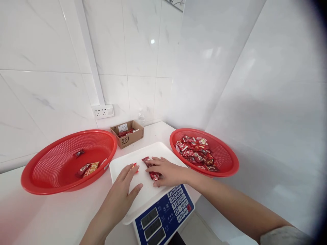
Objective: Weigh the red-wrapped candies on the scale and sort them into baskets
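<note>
A white weighing tray (120, 163) sits on a blue-faced electronic scale (163, 214). My left hand (125, 190) lies flat on the tray with fingers stretched out, its fingertips touching a small red packet (135, 166). My right hand (165, 170) rests on the tray with fingers curled over a few red candy packets (148, 161). A red mesh basket (227, 156) on the right holds several red packets (196, 153). A larger red basket (51, 166) on the left holds a few packets (88, 168).
A small open cardboard box (127, 134) with red packets stands behind the tray against the tiled wall. A wall socket (103, 111) is above it. A clear bottle (141, 118) stands in the corner. The white counter ends just right of the scale.
</note>
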`<state>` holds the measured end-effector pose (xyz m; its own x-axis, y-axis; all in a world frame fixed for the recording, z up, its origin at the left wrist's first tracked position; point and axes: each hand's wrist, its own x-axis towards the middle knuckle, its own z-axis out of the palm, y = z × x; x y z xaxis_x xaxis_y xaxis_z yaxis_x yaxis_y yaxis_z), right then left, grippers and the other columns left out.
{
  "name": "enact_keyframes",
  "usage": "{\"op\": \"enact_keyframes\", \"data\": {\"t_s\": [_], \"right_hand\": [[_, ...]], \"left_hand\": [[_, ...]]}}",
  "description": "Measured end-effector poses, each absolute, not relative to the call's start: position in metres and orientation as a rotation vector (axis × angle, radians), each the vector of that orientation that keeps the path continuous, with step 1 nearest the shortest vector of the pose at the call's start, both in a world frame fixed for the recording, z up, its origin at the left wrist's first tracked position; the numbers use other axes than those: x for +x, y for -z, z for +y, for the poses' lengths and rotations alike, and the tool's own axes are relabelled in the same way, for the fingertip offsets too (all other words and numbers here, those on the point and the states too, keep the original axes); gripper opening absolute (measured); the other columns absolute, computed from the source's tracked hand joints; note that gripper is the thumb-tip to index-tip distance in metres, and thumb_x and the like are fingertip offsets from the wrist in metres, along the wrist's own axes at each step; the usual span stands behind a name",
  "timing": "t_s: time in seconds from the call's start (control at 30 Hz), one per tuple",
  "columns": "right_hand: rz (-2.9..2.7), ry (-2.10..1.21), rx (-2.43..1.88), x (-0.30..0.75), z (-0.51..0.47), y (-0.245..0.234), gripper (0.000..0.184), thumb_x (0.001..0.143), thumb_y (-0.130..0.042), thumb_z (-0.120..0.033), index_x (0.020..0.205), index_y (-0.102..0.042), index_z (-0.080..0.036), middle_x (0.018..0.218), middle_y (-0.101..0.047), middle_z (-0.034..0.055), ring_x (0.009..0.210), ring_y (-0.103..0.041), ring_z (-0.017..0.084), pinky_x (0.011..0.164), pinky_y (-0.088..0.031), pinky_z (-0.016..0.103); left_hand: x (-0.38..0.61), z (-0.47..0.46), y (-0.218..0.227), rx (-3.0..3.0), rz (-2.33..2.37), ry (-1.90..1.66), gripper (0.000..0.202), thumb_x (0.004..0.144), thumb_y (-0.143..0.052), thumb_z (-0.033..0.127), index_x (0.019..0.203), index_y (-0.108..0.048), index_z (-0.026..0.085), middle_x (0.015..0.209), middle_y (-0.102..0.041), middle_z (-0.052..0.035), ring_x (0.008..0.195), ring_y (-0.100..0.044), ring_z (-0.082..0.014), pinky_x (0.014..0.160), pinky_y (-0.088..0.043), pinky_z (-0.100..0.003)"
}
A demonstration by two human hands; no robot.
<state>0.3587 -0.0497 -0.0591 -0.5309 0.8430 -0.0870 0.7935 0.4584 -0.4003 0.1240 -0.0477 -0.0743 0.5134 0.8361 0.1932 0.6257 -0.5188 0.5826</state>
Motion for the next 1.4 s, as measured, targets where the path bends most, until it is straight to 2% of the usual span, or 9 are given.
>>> {"op": "enact_keyframes", "data": {"t_s": [0.1,0.23,0.47,0.73,0.83,0.93,1.03,1.2,1.4], "right_hand": [[-2.523,-0.505,-1.521,0.36,-0.048,0.059,0.062,0.075,-0.061,-0.048,0.132,-0.046,-0.026,0.148,-0.026,0.0097,0.137,-0.016,0.029,0.107,-0.014,0.053],[-2.542,-0.447,-1.505,0.34,-0.046,0.056,0.068,0.077,-0.054,-0.057,0.136,-0.04,-0.025,0.149,-0.022,0.0111,0.138,-0.009,0.029,0.108,-0.01,0.054],[-2.68,-0.331,-1.373,0.297,-0.038,0.057,0.047,0.09,-0.037,-0.046,0.131,-0.045,-0.025,0.148,-0.028,0.0059,0.138,-0.006,0.033,0.104,-0.01,0.064],[-2.549,-0.285,-1.437,0.323,-0.046,0.057,0.032,0.087,-0.049,-0.042,0.103,-0.064,-0.02,0.118,-0.06,0.0076,0.129,-0.033,0.028,0.106,-0.019,0.053],[-2.35,-0.289,-1.52,0.343,-0.047,0.058,0.035,0.085,-0.053,-0.038,0.113,-0.06,-0.018,0.124,-0.055,0.0099,0.124,-0.04,0.024,0.104,-0.028,0.043],[-2.274,-0.38,-1.606,0.353,-0.048,0.058,0.051,0.086,-0.051,-0.04,0.129,-0.047,-0.015,0.135,-0.044,0.0137,0.127,-0.036,0.024,0.103,-0.031,0.039],[-2.315,-0.544,-1.628,0.35,-0.049,0.057,0.058,0.086,-0.047,-0.046,0.136,-0.039,-0.017,0.144,-0.034,0.0125,0.133,-0.024,0.028,0.107,-0.024,0.045],[-2.403,-0.618,-1.513,0.339,-0.054,0.052,0.05,0.081,-0.054,-0.052,0.125,-0.053,-0.03,0.144,-0.036,0.0025,0.137,-0.016,0.029,0.109,-0.014,0.051],[-2.461,-0.634,-1.588,0.355,-0.067,0.04,0.069,0.075,-0.063,-0.045,0.137,-0.039,-0.028,0.148,-0.027,0.0099,0.138,-0.012,0.029,0.108,-0.015,0.052]], "left_hand": [[0.124,-0.049,0.073,2.315,1.209,-0.655,0.046,0.088,-0.039,0.041,0.132,-0.039,0.03,0.143,-0.037,-0.0047,0.132,-0.031,-0.025,0.101,-0.038,-0.045],[0.126,-0.05,0.07,2.286,1.245,-0.667,0.046,0.088,-0.038,0.044,0.132,-0.038,0.029,0.143,-0.037,-0.0046,0.132,-0.032,-0.0235,0.102,-0.037,-0.046],[0.123,-0.05,0.064,2.227,1.303,-0.773,0.046,0.087,-0.037,0.047,0.129,-0.04,0.026,0.137,-0.044,-0.0057,0.126,-0.04,-0.0235,0.096,-0.043,-0.042],[0.124,-0.052,0.06,2.23,1.333,-0.753,0.048,0.086,-0.038,0.049,0.13,-0.04,0.027,0.137,-0.044,-0.0049,0.126,-0.04,-0.0255,0.094,-0.044,-0.042],[0.124,-0.052,0.06,2.229,1.336,-0.759,0.047,0.086,-0.038,0.048,0.13,-0.04,0.028,0.137,-0.044,-0.0058,0.125,-0.042,-0.0265,0.091,-0.046,-0.043],[0.125,-0.053,0.059,2.229,1.338,-0.733,0.047,0.087,-0.037,0.047,0.131,-0.039,0.03,0.139,-0.042,-0.0046,0.125,-0.041,-0.0261,0.091,-0.046,-0.043],[0.125,-0.052,0.06,2.243,1.324,-0.723,0.047,0.087,-0.037,0.047,0.131,-0.038,0.029,0.139,-0.042,-0.0047,0.127,-0.039,-0.0261,0.092,-0.046,-0.043],[0.124,-0.052,0.062,2.277,1.275,-0.706,0.047,0.087,-0.038,0.046,0.131,-0.039,0.03,0.14,-0.041,-0.0052,0.128,-0.038,-0.0259,0.094,-0.045,-0.044],[0.124,-0.053,0.066,2.29,1.246,-0.593,0.047,0.088,-0.036,0.046,0.132,-0.038,0.031,0.142,-0.037,-0.0024,0.131,-0.032,-0.0218,0.104,-0.035,-0.044]]}}
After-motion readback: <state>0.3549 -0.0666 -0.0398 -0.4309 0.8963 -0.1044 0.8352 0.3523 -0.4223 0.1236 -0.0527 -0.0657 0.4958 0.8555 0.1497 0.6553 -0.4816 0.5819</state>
